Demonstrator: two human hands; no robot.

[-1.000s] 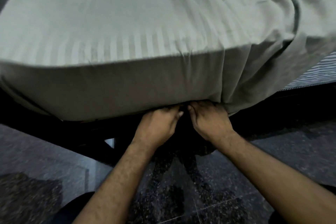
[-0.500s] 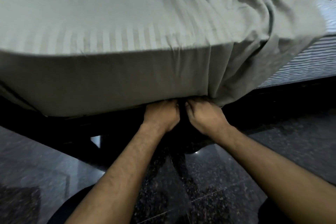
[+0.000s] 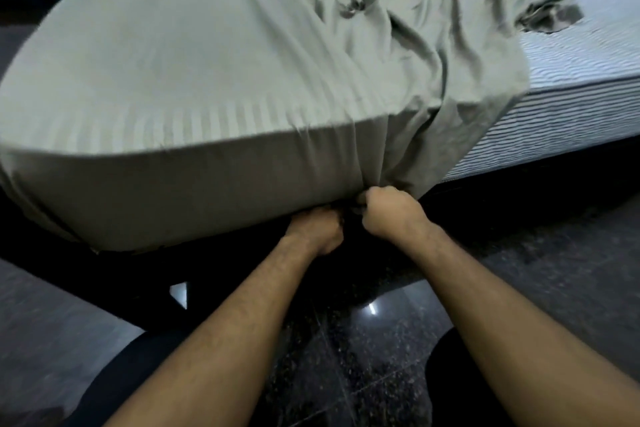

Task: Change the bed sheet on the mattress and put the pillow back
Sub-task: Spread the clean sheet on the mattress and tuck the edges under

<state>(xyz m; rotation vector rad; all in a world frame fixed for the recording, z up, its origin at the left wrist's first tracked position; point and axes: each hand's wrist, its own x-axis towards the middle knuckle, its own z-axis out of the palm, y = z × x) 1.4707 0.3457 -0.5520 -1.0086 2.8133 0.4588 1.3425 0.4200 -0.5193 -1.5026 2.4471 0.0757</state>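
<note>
Fingers (image 3: 362, 199) of both hands grip the sheet's (image 3: 207, 80) bottom hem.

Both forearms are bare from the bottom edge of the view up to the wrists, with no sleeves, cuffs, watch or bands showing. Fine dark hair runs along the forearms. The left hand (image 3: 313, 230) and right hand (image 3: 393, 215) wear no gloves or rings that can be made out. Below the arms, both legs are covered in dark, plain black clothing.
</note>
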